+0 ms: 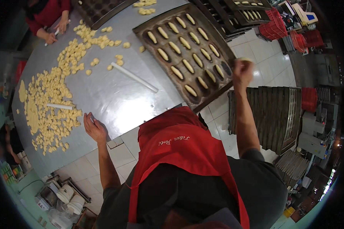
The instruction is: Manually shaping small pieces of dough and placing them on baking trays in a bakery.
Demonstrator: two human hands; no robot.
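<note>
My left hand (95,129) is open over the table's front edge, fingers stretched toward a big spread of small pale-yellow dough pieces (49,110). A white rolling pin (59,106) lies among those pieces. My right hand (243,73) is raised just off the right corner of a dark baking tray (172,42), fingers curled around a pale dough roll (245,59) that shows above them. Long dough rolls (185,42) sit in rows in the tray's hollows. Another white rolling pin (135,77) lies slantwise on the metal table (120,105), left of the tray.
Across the table a co-worker's hands (55,33) hold a thin white stick. A second dark tray (99,15) stands beside them. Stacked trays (263,114) stand on the floor to my right, and red crates (273,24) are at the far right. Racked trays (233,15) are behind the filled one.
</note>
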